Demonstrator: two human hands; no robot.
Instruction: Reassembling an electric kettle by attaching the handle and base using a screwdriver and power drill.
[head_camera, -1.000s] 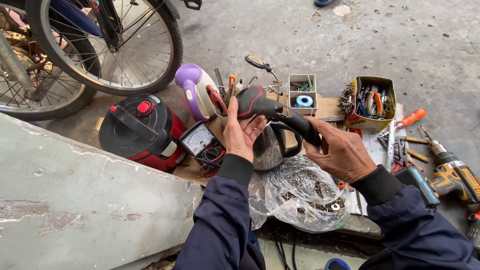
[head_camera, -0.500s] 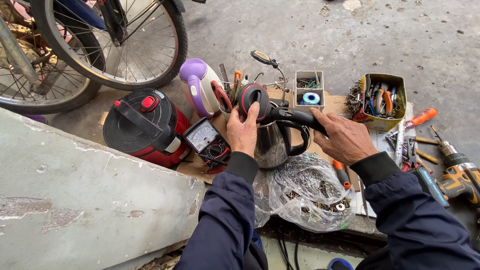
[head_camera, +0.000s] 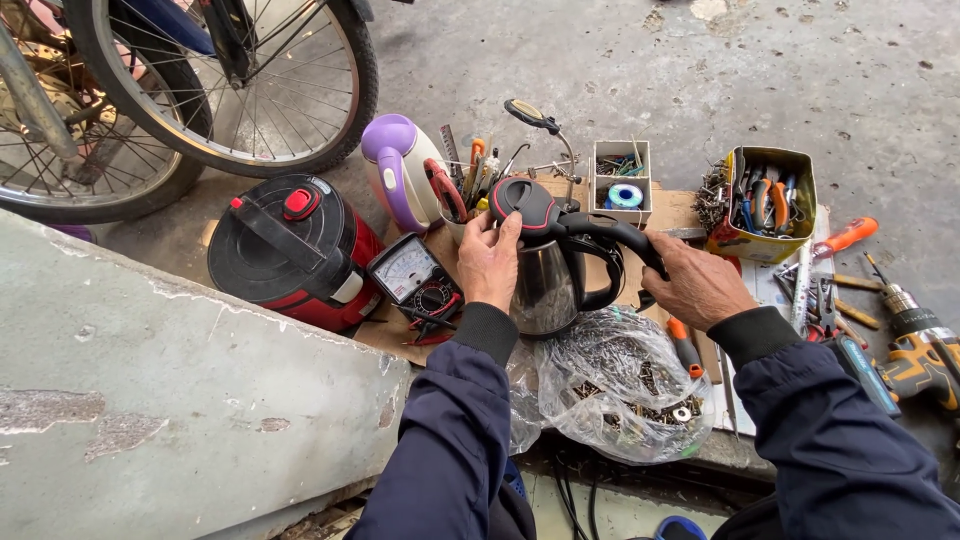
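A steel electric kettle (head_camera: 545, 285) with a black lid and black handle stands upright on a wooden board. My left hand (head_camera: 490, 262) wraps the kettle's left side just under the lid, thumb on the lid rim. My right hand (head_camera: 695, 285) grips the black handle (head_camera: 620, 235) from the right. Both arms wear dark blue sleeves. In front of the kettle lies a clear plastic bag (head_camera: 625, 385) filled with screws and small metal parts.
A red and black cooker (head_camera: 290, 250), an analog multimeter (head_camera: 410, 275) and a purple kettle (head_camera: 400, 170) sit to the left. Two boxes of tools (head_camera: 765, 200), screwdrivers and a cordless drill (head_camera: 915, 345) lie to the right. Bicycle wheels (head_camera: 200, 90) stand behind; a concrete slab (head_camera: 170, 400) is at left.
The kettle has come down from a tilted, raised position to stand upright on the board. Both hands kept their hold and moved down with it.
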